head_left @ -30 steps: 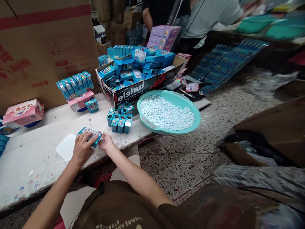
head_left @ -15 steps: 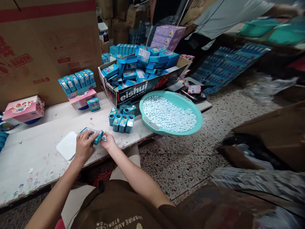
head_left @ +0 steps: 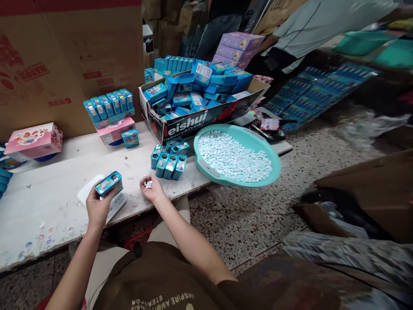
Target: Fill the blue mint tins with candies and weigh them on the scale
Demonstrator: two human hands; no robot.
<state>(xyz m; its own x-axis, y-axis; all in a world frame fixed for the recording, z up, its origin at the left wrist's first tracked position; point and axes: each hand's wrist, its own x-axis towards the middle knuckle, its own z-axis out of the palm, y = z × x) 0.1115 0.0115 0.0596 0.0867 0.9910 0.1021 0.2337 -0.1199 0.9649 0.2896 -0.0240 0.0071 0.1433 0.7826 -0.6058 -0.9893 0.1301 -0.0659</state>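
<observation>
My left hand (head_left: 99, 207) is wrapped round a blue candy tin (head_left: 108, 185), tilted above a white kitchen scale (head_left: 118, 203). White candies show in the opening at the tin's top end. Palm up, my right hand (head_left: 153, 190) is cupped with a few small white candies (head_left: 148, 184) in it, apart from the tin. Several blue tins with open tops (head_left: 170, 165) stand upright on the table just beyond my right hand. To their right is a teal basin (head_left: 276, 165) spread with pale blue-white candies (head_left: 235, 157).
A printed carton (head_left: 190, 125) heaped with blue tins stands at the back. Left of it, a display tray of tins (head_left: 109, 107) rests on a pink box (head_left: 116, 132), beside a single tin (head_left: 130, 138). Another pink box (head_left: 34, 140) is farther left. Behind, a person in a grey shirt (head_left: 309, 30) leans rightward.
My left hand has moved left with the tin and turned its open end up, away from my right hand. The right hand has opened into a cup, showing the candies; more of the scale shows.
</observation>
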